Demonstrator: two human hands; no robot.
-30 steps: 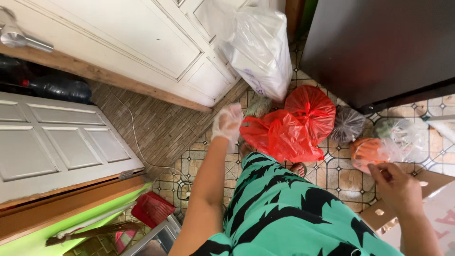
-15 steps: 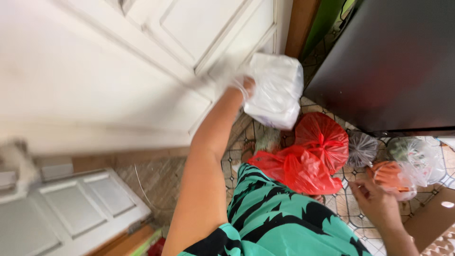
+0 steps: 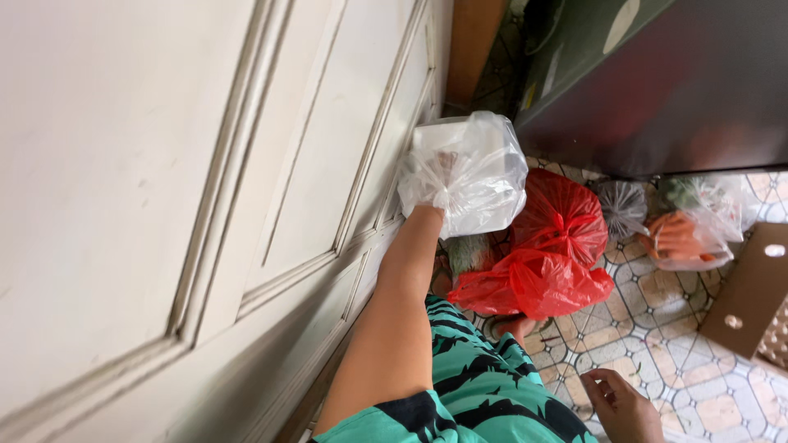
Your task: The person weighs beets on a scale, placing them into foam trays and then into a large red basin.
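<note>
Left hand (image 3: 439, 176) fingers pinch a clear bag (image 3: 476, 172) by its bunched neck, raised beside the white door (image 3: 312, 189); thin plastic could slip or tear. Right hand (image 3: 624, 406) hangs loosely curled, holding nothing, above the tiles

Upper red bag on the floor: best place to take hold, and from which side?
Take the upper red bag at its knotted top, where the plastic gathers into a bunch near the middle of its upward face. Come from above: that knot faces up, a second red bag presses against its lower side, and the white bag held in the left hand overhangs its left edge.
</note>
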